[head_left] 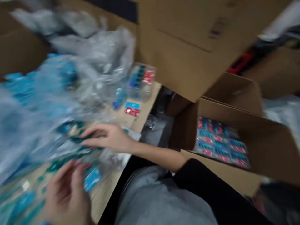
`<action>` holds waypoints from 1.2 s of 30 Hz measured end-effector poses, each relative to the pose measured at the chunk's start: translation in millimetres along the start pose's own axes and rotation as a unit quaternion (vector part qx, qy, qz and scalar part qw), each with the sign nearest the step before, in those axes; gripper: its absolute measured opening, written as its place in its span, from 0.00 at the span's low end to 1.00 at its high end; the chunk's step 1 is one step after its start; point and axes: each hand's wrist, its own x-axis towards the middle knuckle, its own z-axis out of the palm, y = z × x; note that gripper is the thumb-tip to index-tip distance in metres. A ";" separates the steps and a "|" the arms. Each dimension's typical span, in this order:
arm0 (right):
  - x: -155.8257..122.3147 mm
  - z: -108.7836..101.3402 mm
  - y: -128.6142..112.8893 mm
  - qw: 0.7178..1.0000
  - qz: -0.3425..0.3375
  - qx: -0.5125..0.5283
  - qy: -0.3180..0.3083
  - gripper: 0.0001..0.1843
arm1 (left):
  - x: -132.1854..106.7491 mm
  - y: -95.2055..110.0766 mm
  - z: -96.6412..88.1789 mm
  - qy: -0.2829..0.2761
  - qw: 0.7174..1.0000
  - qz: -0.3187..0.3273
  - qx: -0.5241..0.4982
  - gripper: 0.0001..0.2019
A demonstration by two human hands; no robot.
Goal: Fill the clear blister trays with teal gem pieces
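My right hand (pixel 109 137) reaches over the table from the right, its thumb and fingers apart at the edge of a heap of dark green pieces (pixel 78 126). Nothing shows clearly between them. Close to the camera, my left hand (pixel 67 193) is palm up with loosely bent fingers and a gap to the thumb; I see no object in it. Beside it lie a blue card or packet (pixel 92 179) and loose green pieces (pixel 56 165). Motion blur hides the small details.
Clear plastic bags (pixel 100 50) and blue bagged pieces (pixel 21 84) crowd the left. A clear divided case (pixel 142 79) and a red-and-blue card (pixel 132 109) lie near the table edge. To the right, an open cardboard box (pixel 229 107) holds rows of filled cases (pixel 220 143).
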 end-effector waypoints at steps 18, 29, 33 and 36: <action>-43.7 -11.4 -0.8 0.992 0.029 0.121 -0.009 0.07 | 2.5 11.5 35.0 0.051 0.989 0.135 -0.011 0.14; -55.2 -60.5 21.3 0.980 0.179 0.088 0.031 0.08 | -19.0 -6.5 6.9 -0.007 0.959 -0.191 -0.208 0.07; -62.8 -73.9 29.2 0.978 0.198 0.002 0.065 0.13 | -38.3 -8.9 5.6 -0.058 0.953 -0.244 -0.169 0.05; -60.7 -73.9 30.9 0.982 0.135 -0.126 0.047 0.13 | -46.6 -6.2 10.9 -0.082 0.953 -0.257 -0.139 0.04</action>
